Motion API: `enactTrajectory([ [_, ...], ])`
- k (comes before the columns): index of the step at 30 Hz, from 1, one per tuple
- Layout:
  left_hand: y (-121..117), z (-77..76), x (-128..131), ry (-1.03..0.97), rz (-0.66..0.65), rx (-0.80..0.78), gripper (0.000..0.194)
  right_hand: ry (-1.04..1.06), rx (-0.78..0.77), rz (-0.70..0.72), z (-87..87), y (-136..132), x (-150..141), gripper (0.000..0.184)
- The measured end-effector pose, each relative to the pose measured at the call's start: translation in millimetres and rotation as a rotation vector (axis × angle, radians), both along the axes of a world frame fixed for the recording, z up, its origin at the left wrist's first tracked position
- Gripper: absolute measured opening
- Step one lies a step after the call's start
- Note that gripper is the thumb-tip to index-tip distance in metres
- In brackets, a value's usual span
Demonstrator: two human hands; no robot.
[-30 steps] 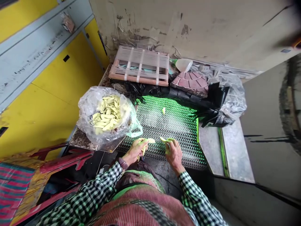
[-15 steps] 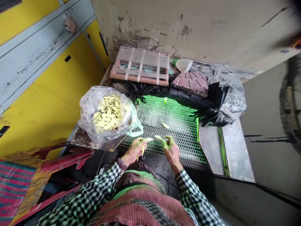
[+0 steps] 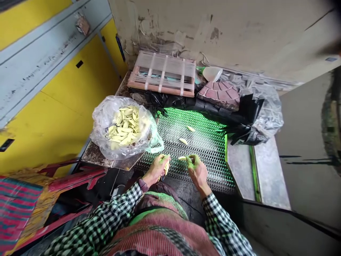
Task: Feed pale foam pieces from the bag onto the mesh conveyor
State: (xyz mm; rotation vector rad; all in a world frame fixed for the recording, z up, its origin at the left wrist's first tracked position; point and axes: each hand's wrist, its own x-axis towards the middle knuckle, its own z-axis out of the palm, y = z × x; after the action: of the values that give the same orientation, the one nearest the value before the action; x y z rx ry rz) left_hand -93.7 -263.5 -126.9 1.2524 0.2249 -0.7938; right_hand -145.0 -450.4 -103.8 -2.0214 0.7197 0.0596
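While left hand (image 3: 156,169) clasps pale pieces (image 3: 167,168), right hand (image 3: 198,171) pinches single piece (image 3: 182,158) over mesh (image 3: 198,147).

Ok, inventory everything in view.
mesh: one, silvery, centre
loose pieces: two, pale yellow, on mesh
bag: one, clear, left of mesh
bagged pieces: uncountable, pale yellow, in bag
strung frame: one, brown, behind mesh
slab: one, pink, right of frame
sheeting: one, black, mesh's far edge
cloth: one, striped red-teal, lower left
panels: several, yellow, left
wall: one, beige, back
sleeves: two, black-white, foreground
left hand: one, lower centre, holding pieces
right hand: one, lower centre, holding one piece
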Motion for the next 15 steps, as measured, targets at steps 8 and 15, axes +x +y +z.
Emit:
enactTrajectory([
  [8, -20.6, 3.3, 6.2, -0.109, 0.094, 0.128, 0.049, -0.014, 0.658, 0.009, 2.5, 50.9, -7.1, 0.040],
  [15, -20.1, -7.8, 4.9, -0.052, 0.137, 0.156, 0.048, -0.034, 0.607, -0.010, -7.3, 28.5, -1.9, 0.036],
])
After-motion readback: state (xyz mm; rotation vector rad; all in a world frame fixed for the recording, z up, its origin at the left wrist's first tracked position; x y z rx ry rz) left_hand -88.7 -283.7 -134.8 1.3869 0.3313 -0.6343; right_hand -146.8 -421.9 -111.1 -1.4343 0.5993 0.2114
